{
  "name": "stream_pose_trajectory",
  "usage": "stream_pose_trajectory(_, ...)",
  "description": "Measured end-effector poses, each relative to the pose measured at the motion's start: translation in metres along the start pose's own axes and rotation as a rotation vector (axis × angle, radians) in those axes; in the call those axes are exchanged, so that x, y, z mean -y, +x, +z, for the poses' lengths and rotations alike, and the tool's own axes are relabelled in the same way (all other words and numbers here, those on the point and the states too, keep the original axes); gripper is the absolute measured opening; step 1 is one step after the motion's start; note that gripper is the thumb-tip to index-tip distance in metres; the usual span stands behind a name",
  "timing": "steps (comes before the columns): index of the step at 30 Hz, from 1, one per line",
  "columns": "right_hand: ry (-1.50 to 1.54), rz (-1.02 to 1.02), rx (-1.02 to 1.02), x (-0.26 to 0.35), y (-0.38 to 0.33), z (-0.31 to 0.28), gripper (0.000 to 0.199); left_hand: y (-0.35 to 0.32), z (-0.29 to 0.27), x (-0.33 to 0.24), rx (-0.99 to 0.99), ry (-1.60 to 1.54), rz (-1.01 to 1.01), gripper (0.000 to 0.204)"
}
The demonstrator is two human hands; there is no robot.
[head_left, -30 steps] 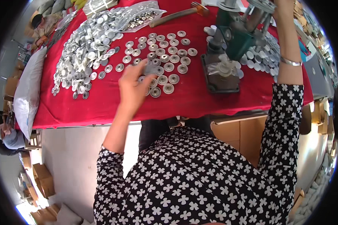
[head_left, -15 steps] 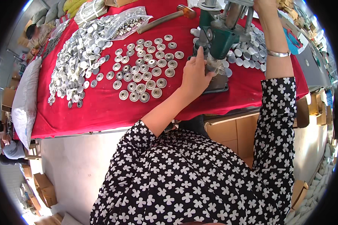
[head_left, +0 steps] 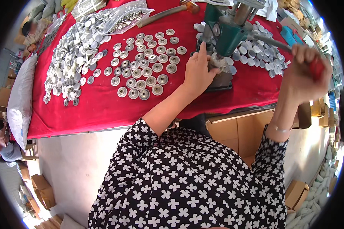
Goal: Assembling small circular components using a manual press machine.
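Press [head_left: 228, 41] could pinch our left hand [head_left: 198, 74], its hold unclear, if our right hand [head_left: 304, 78], clenching the red handle [head_left: 316, 69], pulls early.

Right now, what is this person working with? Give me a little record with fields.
Left hand: at the green press, near its base; whether it holds anything is unclear
Right hand: closed on the red grip of the press's lever
Spread out: round metal discs on red cloth
Heaped: pale round caps, left of the discs
Far side: hammer
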State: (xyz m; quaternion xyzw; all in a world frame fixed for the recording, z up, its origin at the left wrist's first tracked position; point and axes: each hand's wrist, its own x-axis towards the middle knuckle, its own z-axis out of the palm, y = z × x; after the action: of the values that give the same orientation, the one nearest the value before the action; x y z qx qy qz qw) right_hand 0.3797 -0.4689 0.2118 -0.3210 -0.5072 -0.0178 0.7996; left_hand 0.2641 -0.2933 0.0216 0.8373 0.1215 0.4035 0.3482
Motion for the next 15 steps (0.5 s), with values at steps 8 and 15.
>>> stream_pose_trajectory(8,-0.358,-0.119,-0.048,-0.02,-0.138,-0.023,0.026,0.004,-0.012,-0.001,0.042,0.011,-0.078,0.095)
stream_pose_trajectory(15,-0.309,-0.114,0.103,-0.002,-0.079,-0.042,0.026,-0.006,-0.044,-0.014,-0.037,-0.005,-0.132,0.074)
